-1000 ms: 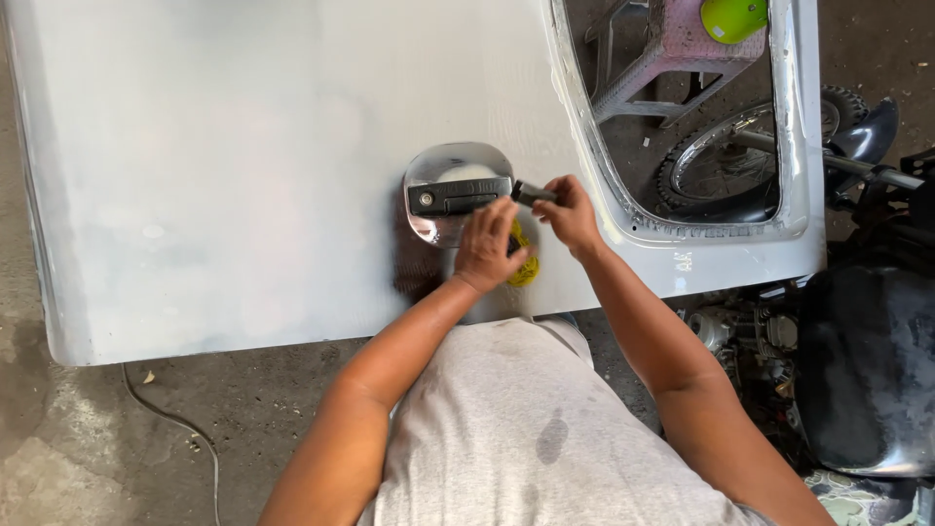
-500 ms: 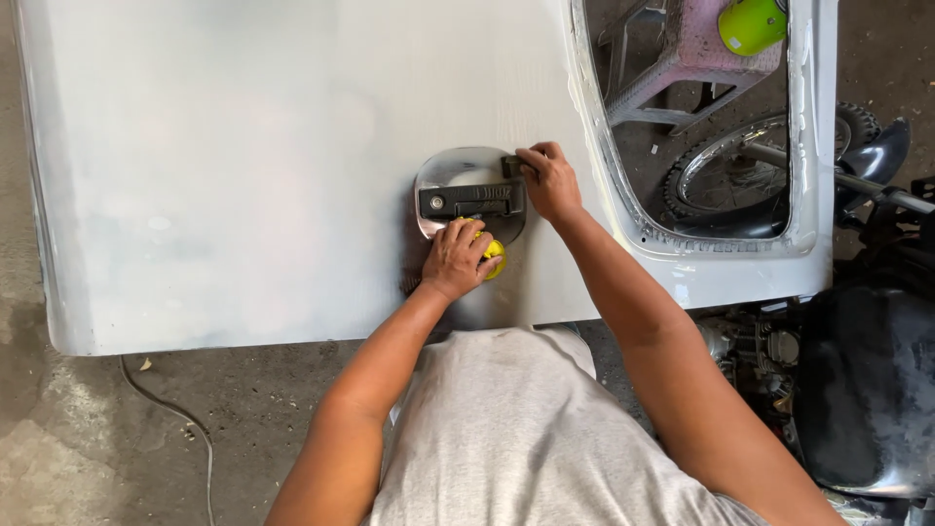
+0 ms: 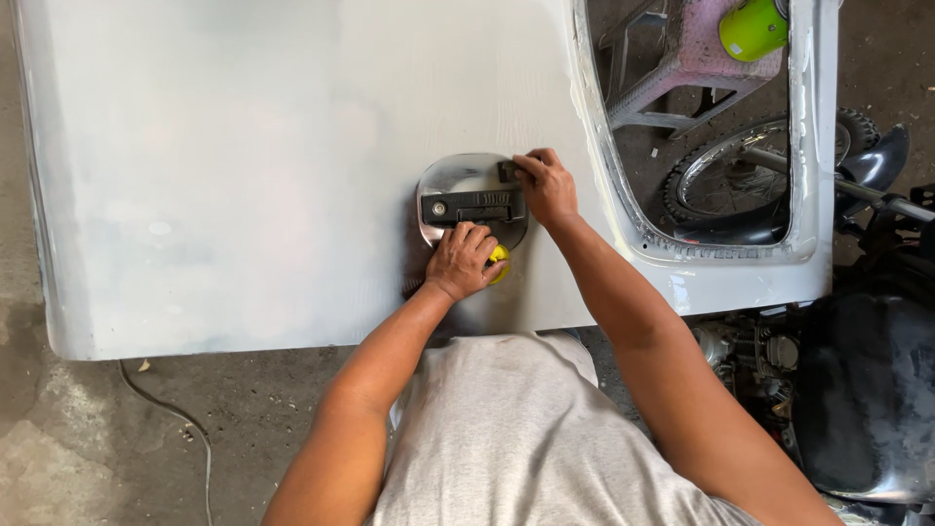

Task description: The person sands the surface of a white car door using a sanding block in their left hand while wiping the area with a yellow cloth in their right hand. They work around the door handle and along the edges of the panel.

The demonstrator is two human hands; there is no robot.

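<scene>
1. One yellow object [image 3: 499, 263], mostly hidden, is gripped in the closed left hand [image 3: 464, 261] just below the black door handle [image 3: 474, 206].
2. The handle's right end is pinched by the right hand [image 3: 547, 185]; its oval recess [image 3: 458, 173] is sunk into the grey door panel [image 3: 243, 175].
3. Both hands are placed much as half a second earlier.

Leaning over a pale grey car door panel [image 3: 243, 175], left hand [image 3: 466, 261] closing around a yellow object [image 3: 500, 263] at six o'clock of the black door handle [image 3: 474, 206], right hand [image 3: 547, 185] pinching the handle's end at three o'clock; motorcycle wheel [image 3: 726, 180] showing through the window opening at two o'clock
</scene>
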